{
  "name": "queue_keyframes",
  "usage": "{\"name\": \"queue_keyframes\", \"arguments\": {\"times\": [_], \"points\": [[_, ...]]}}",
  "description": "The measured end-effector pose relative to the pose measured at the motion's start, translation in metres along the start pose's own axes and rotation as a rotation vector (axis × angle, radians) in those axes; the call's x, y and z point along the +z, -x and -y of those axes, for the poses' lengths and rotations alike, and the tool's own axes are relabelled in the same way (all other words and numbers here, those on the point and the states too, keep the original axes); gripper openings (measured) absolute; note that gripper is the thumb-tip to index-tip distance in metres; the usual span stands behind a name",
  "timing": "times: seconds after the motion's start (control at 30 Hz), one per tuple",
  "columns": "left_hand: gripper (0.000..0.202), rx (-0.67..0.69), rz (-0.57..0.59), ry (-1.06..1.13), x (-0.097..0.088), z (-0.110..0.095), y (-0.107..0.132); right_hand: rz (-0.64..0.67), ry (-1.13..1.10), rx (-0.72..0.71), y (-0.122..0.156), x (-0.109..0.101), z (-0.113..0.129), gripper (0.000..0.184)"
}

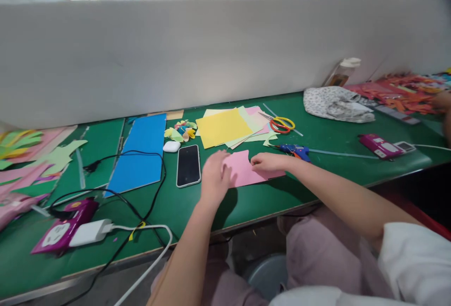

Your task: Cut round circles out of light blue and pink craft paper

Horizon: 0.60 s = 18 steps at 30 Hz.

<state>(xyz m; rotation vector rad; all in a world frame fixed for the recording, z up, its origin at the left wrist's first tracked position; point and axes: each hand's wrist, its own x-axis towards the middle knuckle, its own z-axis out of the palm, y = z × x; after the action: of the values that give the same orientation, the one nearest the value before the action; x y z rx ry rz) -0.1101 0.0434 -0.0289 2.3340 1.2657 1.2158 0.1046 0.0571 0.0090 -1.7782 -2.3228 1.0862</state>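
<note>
A sheet of pink paper (241, 169) is at the front of the green table, between my two hands. My left hand (214, 170) holds its left edge, fingers curled and thumb over the paper. With fingers pinched together, my right hand (267, 161) grips the upper edge, which dips beneath the fingertips. Just beyond the right hand lies a blue hot glue gun (294, 150) with a clear glue stick (343, 154) trailing from its back. Behind the pink sheet rests a stack of coloured paper with a yellow sheet (225, 127) on top. Scissors (282, 124) with red and yellow handles lie beside it.
Left of my hands are a phone (188, 166), a white earbud case (171, 146), paper petals (181, 130) and a blue board (141, 151). Black cables cross near a purple power strip (65, 226). A cloth (336, 104) and a bottle (343, 72) stand right, near another person's hand (442, 101).
</note>
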Motion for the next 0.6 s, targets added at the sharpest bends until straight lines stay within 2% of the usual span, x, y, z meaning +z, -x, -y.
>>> {"name": "queue_keyframes", "arguments": {"times": [0.1, 0.2, 0.37, 0.6], "points": [[0.026, 0.116, 0.236, -0.05, 0.016, -0.001, 0.005, 0.009, 0.181, 0.021, -0.008, 0.001, 0.002, 0.015], [0.029, 0.122, 0.349, -0.139, 0.034, -0.002, 0.01, -0.006, 0.319, 0.072, -0.011, 0.007, 0.006, 0.022], [0.037, 0.087, 0.422, -0.25, 0.043, -0.002, 0.012, -0.109, 0.476, 0.14, -0.007, 0.025, 0.015, 0.022], [0.039, 0.072, 0.464, -0.321, 0.042, -0.005, 0.014, -0.277, 0.529, 0.07, 0.007, 0.047, 0.014, 0.022]]}}
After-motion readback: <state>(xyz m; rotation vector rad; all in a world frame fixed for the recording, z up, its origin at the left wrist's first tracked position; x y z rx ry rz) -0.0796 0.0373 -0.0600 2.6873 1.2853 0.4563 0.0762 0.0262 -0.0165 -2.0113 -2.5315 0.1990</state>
